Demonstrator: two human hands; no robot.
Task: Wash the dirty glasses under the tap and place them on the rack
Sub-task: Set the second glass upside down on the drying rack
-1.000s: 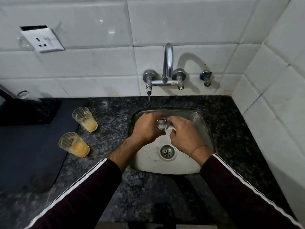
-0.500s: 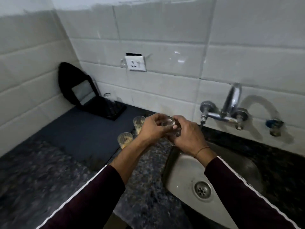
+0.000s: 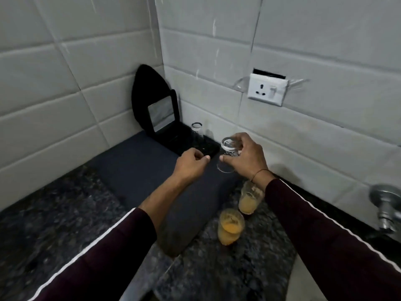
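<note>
Glass upside down in right hand grip – left hand apart

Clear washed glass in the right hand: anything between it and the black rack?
Head view: nothing; only bare dark blue mat separates the clear glass from the black rack.

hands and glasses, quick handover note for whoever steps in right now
Right hand grips a clear, rinsed-looking glass, upside down over the dark mat.
Left hand holds nothing, fingers loosely curled.
One clear glass already sits on the black tray in the corner.
Left: set this glass down, then wash the two orange-stained glasses on the counter.
</note>
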